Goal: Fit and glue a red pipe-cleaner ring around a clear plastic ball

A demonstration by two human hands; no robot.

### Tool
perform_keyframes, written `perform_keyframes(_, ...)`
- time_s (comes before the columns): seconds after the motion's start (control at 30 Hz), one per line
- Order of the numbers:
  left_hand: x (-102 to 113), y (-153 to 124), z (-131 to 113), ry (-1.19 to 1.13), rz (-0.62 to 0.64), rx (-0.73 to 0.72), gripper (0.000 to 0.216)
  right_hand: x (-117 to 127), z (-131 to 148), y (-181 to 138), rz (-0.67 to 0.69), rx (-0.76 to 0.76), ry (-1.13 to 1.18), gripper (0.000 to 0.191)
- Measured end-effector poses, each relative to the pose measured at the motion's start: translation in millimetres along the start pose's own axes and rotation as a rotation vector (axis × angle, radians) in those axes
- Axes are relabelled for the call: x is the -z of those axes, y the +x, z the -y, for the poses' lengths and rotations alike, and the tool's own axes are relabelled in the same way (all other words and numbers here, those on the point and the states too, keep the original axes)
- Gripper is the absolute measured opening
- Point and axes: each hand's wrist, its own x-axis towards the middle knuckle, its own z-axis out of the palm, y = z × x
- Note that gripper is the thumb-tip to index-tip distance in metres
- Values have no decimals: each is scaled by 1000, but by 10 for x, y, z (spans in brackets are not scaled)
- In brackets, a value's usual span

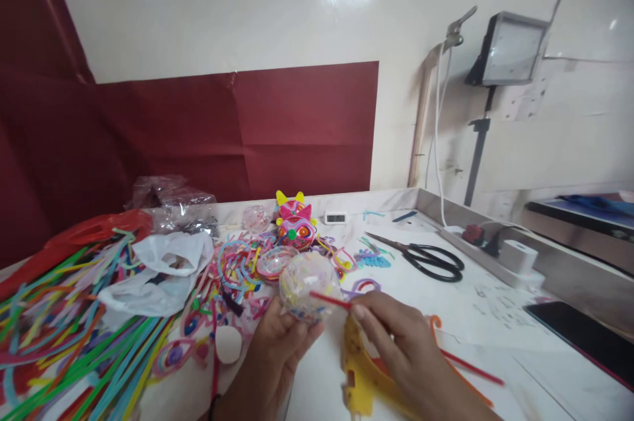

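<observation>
My left hand (287, 335) is closed around the lower part of a clear plastic ball (310, 279) with coloured bits on or in it. Pinched in my right hand (396, 338) is a red pipe cleaner (329, 300), its tip in front of the ball; whether it touches cannot be told. Below my right hand lies a yellow tool (361, 378), perhaps a glue gun, partly hidden by the hand. Just behind the ball sits an open clear half-shell (277, 262) with coloured trim. Farther back stands a pink decorated figure (296, 223) with yellow ears.
Large black-handled scissors (430, 262) lie to the right. Bundled pipe cleaners (113, 355) and a white plastic bag (163, 269) cover the left. A small white digital display (335, 217) stands at the back. A power strip (515, 269) and a phone (584, 338) are at right.
</observation>
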Motion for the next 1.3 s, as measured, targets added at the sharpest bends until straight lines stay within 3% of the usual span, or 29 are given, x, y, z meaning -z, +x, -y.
perform_keyframes(0.1, 8, 20, 45, -3, 25, -47, 81, -79, 14, -60, 91, 190, -150, 22)
perform_keyframes(0.27, 5, 32, 127, 33, 33, -87, 77, -157, 8, -99, 120, 275, -268, 24)
perform_keyframes(0.47, -15, 11, 174, 112, 34, -44, 59, -181, 1, -110, 128, 260, -322, 23)
perform_keyframes(0.67, -61, -14, 187, 90, 66, -41, 48, -210, -31, -144, 149, 222, -320, 24)
perform_keyframes(0.8, -111, -47, 158, 45, 56, -39, 48, -236, -68, -166, 146, 192, -305, 25)
perform_keyframes(0.97, -143, -71, 125, -34, 11, 17, 31, -247, -70, -159, 161, 172, -325, 26)
perform_keyframes(1.3, -173, -90, 135, 10, -42, 14, 33, -276, -61, -179, 197, 160, -302, 25)
